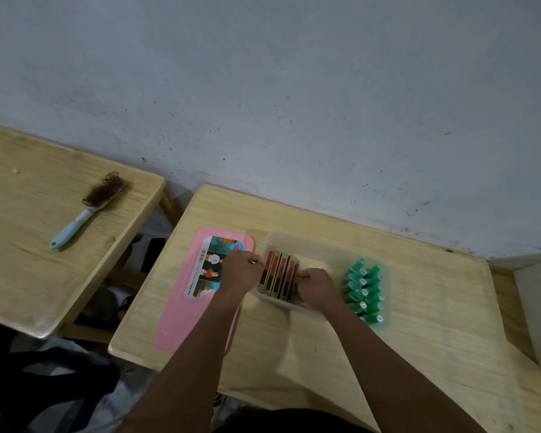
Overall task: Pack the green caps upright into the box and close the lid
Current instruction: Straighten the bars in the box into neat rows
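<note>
Caps point(364, 292) stand at the right end of the box point(310, 242), apart from cartons point(278, 273). Right hand point(316, 289) grips the end carton, fingers curled. Left hand point(239, 270) is curled at the row's other end, hold unclear. Lid point(181, 307) lies beside the box. Risk: cartons shoved right could topple caps.

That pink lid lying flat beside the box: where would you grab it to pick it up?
Probably by its long left edge, coming from the left. The pink lid lies flat, label up, so only a rim offers a pinch. Its right edge sits close to the clear box and the left forearm crosses it, while the left edge is free.
</note>
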A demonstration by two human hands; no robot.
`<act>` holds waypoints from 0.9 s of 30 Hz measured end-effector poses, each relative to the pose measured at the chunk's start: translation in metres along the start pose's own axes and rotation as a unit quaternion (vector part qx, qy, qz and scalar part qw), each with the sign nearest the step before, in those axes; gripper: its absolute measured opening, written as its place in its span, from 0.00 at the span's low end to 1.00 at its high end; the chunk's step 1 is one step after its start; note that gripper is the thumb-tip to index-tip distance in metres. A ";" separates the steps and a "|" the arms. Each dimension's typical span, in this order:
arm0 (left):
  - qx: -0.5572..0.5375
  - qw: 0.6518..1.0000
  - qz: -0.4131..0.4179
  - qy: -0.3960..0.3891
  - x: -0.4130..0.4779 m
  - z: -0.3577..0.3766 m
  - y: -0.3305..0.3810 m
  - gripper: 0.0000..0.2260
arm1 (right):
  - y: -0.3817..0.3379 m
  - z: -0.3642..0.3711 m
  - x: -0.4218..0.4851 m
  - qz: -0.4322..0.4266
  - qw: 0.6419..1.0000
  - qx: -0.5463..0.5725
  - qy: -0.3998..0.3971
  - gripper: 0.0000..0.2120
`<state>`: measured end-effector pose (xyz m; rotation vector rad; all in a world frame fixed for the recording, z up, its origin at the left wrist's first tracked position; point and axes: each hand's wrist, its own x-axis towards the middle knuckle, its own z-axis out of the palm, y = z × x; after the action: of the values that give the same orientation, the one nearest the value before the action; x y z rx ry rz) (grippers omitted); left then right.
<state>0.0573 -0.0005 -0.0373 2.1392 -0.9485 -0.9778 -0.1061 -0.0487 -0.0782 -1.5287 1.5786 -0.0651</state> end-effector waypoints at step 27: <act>-0.001 1.000 0.004 0.014 0.003 0.004 -0.005 0.11 | -0.017 0.000 -0.001 -0.036 0.995 -0.028 0.094 0.04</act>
<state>0.0573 -0.0006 -0.0442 2.1399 -0.9415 -0.9410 -0.0926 -0.0519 -0.0676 -1.6624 1.6833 -0.2123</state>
